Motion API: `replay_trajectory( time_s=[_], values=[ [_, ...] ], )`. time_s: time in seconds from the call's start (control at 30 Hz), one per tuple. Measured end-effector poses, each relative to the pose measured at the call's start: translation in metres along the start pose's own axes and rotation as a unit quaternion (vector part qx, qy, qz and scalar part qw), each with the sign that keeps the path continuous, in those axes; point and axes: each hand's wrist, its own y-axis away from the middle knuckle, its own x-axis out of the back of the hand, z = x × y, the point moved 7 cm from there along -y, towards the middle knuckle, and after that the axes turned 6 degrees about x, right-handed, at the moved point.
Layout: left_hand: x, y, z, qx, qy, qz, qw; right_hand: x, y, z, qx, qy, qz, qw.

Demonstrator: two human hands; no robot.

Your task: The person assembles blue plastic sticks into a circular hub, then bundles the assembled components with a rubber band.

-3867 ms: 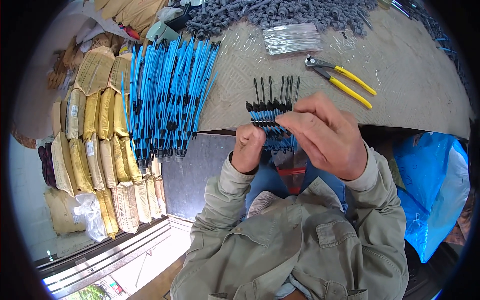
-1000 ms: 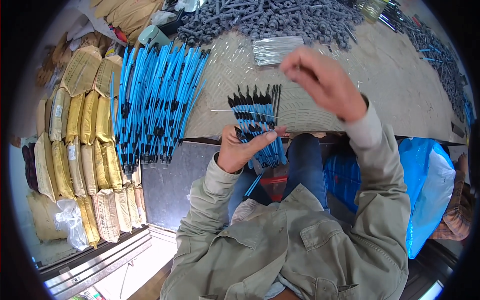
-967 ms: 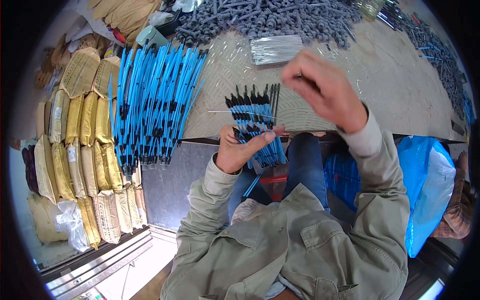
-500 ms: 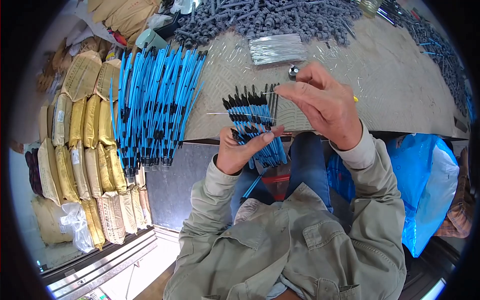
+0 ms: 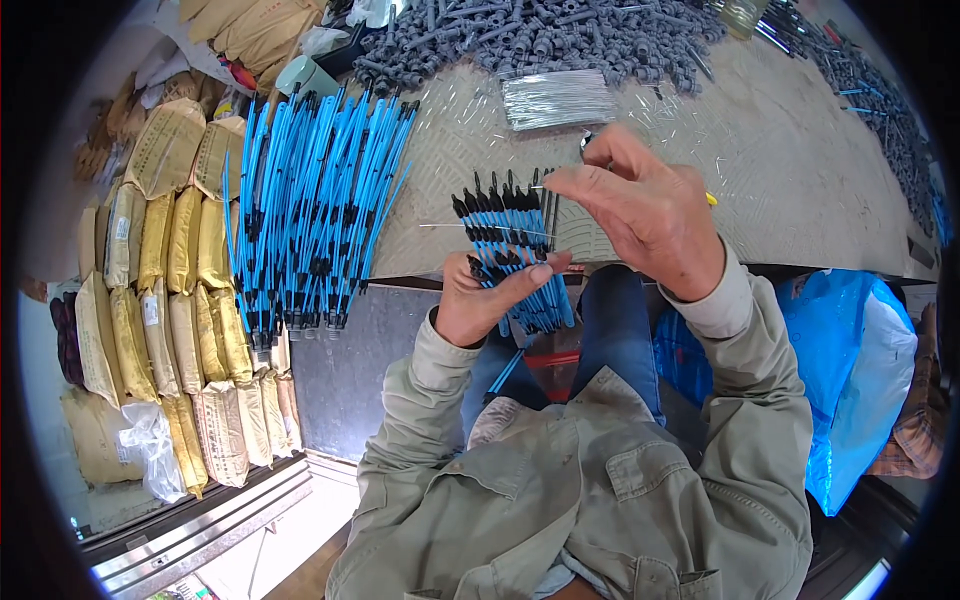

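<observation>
My left hand (image 5: pixel 488 302) is closed around a bundle of thin blue rods with black tips (image 5: pixel 505 222), held just past the table's near edge above my lap. The thumb lies across the bundle. A straight thin metal wire (image 5: pixel 446 226) lies crosswise over the rods, its left end sticking out beyond them. My right hand (image 5: pixel 650 212) hovers to the right of the black tips, thumb and forefinger pinched together. A short pale wire end shows at those fingertips, and the fingers hide the rest of it.
A large pile of blue rods (image 5: pixel 305 215) lies on the table's left. A stack of cut silver wires (image 5: pixel 560 100) lies in front of heaped grey plastic fittings (image 5: pixel 560 35). Packed sacks (image 5: pixel 185 240) stand left; a blue plastic bag (image 5: pixel 835 350) sits right.
The view has shifted slightly. My right fingertips have moved a little left toward the black tips; my left hand keeps its hold on the bundle.
</observation>
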Motion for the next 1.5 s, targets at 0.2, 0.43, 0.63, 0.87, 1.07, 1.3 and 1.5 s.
replay_trajectory(
  time_s=[0.2, 0.43, 0.63, 0.87, 1.07, 1.3, 1.5],
  values=[
    [-0.001, 0.000, 0.001, 0.008, -0.013, -0.005, 1.000, 0.004, -0.011, -0.002, 0.038, 0.055, -0.045, 0.997],
    [0.000, 0.000, -0.002, 0.004, 0.003, -0.005, 1.000, 0.003, -0.008, -0.010, 0.002, 0.079, -0.040, 0.996],
    [-0.002, -0.001, 0.001, 0.006, -0.017, -0.020, 1.000, 0.007, -0.015, -0.019, 0.033, 0.136, -0.088, 0.986],
    [-0.004, 0.001, 0.000, 0.010, 0.003, -0.032, 0.999, -0.003, -0.015, -0.005, 0.002, 0.014, -0.111, 0.994],
    [-0.005, 0.002, 0.000, 0.027, 0.045, -0.031, 0.998, -0.033, -0.005, 0.023, -0.162, -0.412, -0.152, 0.884],
    [-0.003, 0.000, 0.000, 0.019, 0.012, -0.045, 0.999, -0.038, -0.012, 0.031, -0.217, -0.505, -0.251, 0.797],
    [-0.001, 0.000, -0.001, 0.007, -0.013, -0.055, 0.998, -0.048, -0.010, 0.033, -0.164, -0.486, -0.225, 0.829]
  ],
)
